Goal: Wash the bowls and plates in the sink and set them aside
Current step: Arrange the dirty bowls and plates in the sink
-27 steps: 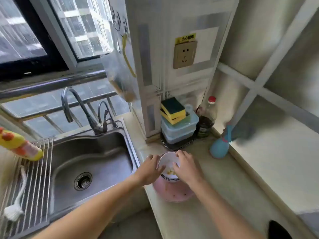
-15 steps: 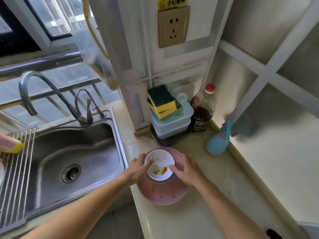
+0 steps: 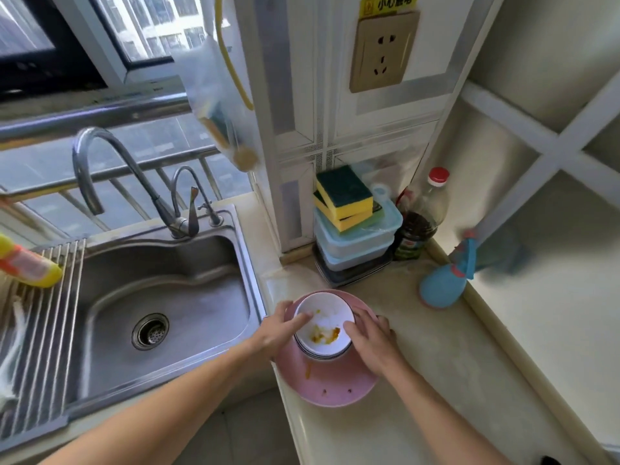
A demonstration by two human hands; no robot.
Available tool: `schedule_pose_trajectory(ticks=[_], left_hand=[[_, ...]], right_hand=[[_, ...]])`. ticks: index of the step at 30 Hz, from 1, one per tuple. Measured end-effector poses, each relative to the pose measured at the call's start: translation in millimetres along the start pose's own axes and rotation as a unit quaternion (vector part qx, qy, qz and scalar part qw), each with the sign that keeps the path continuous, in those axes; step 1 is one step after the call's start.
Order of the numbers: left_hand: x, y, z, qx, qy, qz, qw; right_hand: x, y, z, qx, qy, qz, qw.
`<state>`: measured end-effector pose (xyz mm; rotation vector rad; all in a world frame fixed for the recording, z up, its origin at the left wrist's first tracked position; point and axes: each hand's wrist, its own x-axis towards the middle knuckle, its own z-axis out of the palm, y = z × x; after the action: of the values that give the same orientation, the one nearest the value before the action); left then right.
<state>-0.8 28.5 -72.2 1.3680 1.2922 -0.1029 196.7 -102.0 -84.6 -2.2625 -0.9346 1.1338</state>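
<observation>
Pink plate (image 3: 330, 384) partly hidden under bowl (image 3: 323, 325); drying rack (image 3: 43, 330) seemingly cropped left

Between your hands sat a small white bowl (image 3: 323, 325), upright and smeared orange inside, stacked on a round pink plate (image 3: 330, 380).

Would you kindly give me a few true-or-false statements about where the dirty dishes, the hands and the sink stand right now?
1. The white bowl with orange food residue sits on the pink round plate. True.
2. The pink plate lies inside the stainless steel sink. False: it rests on the pale countertop to the right of the sink.
3. Both the left hand and the right hand touch the white bowl. True.
4. Water runs from the curved chrome faucet. False: no water is seen.
5. Two yellow-and-green sponges lie on stacked pale blue containers. True.
</observation>
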Motion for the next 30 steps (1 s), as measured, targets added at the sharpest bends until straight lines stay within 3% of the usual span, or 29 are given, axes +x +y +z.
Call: schedule_pose_trajectory(ticks=[16, 23, 30], left_hand=[[-74, -74, -199, -0.082, 0.04, 0.036, 0.995], [-30, -125, -261, -0.109, 0.081, 0.017, 0.991], [53, -172, -272, -0.178, 0.122, -0.057, 0.975]], right_hand=[[-30, -184, 118, -0.01, -0.018, -0.075, 0.997], [22, -228, 178, -0.034, -0.07, -0.096, 0.992], [125, -233, 234, -0.081, -0.126, -0.122, 0.981]])
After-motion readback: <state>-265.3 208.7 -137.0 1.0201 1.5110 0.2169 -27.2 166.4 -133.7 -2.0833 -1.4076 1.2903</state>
